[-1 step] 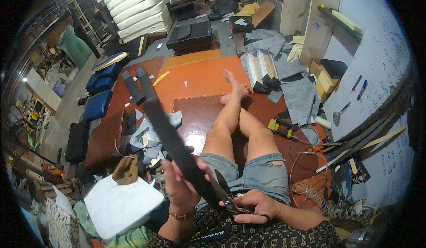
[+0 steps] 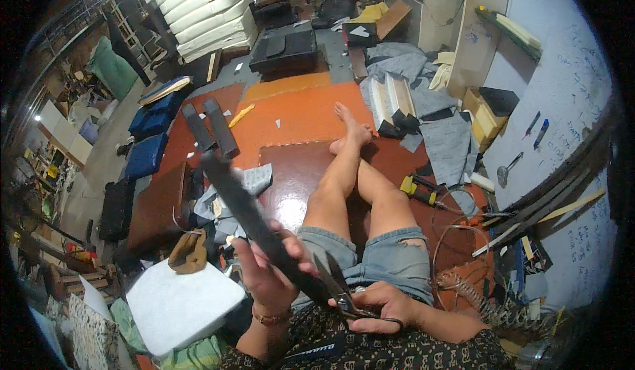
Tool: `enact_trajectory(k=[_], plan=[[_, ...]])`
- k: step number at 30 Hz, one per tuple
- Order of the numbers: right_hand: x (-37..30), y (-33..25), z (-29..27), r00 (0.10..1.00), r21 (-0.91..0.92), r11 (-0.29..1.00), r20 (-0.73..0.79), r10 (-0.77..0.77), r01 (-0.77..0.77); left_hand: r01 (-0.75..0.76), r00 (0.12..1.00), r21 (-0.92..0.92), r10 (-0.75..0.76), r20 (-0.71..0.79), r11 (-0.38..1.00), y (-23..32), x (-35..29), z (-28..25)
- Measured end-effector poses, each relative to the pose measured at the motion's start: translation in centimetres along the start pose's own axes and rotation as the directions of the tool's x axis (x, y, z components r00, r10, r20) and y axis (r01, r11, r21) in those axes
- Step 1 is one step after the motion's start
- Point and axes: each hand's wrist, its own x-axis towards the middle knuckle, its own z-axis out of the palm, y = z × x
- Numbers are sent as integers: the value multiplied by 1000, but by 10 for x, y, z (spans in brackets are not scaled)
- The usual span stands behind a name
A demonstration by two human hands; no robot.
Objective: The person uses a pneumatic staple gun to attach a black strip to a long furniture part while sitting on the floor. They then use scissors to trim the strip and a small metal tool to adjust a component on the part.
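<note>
My left hand point(image 2: 270, 282), a bracelet at its wrist, is closed around a long black padded bar point(image 2: 241, 204). The bar slants up and left from my lap, and its far end is slightly blurred. My right hand point(image 2: 377, 307) has its fingers in the handles of a pair of scissors point(image 2: 344, 302). Their metal blades point up and left, beside the bar's lower part. Whether the blades touch the bar I cannot tell. Two similar black bars point(image 2: 219, 128) lie side by side on the floor mats ahead.
My bare legs point(image 2: 331, 201) stretch over the brown mat point(image 2: 281, 171). At the left sits a white foam cushion point(image 2: 182, 307) with a brown piece on it. A yellow-and-black tool point(image 2: 418, 190) and a coiled hose point(image 2: 463, 290) are at the right. Grey cloth point(image 2: 446, 148) lies beyond.
The far end of the black bar has swung a little left and down in my left hand. The scissor blades stand slightly farther right. My legs have stayed put.
</note>
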Motion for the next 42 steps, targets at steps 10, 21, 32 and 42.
enact_trajectory(k=[10, 21, 32, 42], plan=[[2, 4, -11, 1000, -179, 984, 12, 6, -4, -56, 959, -258, 125, 256, 964, 16, 17, -24], [6, 6, -6, 996, -184, 980, -30, -83, 77, -44, 920, -225, 127, 371, 973, 13, 19, -22], [-13, 15, -8, 991, 858, 503, 39, 130, -100, -79, 923, -126, 121, 366, 989, 9, 18, -21], [-6, 10, -27, 976, 989, 71, -114, -187, 129, -51, 939, -67, 70, 337, 996, 4, 14, -25]])
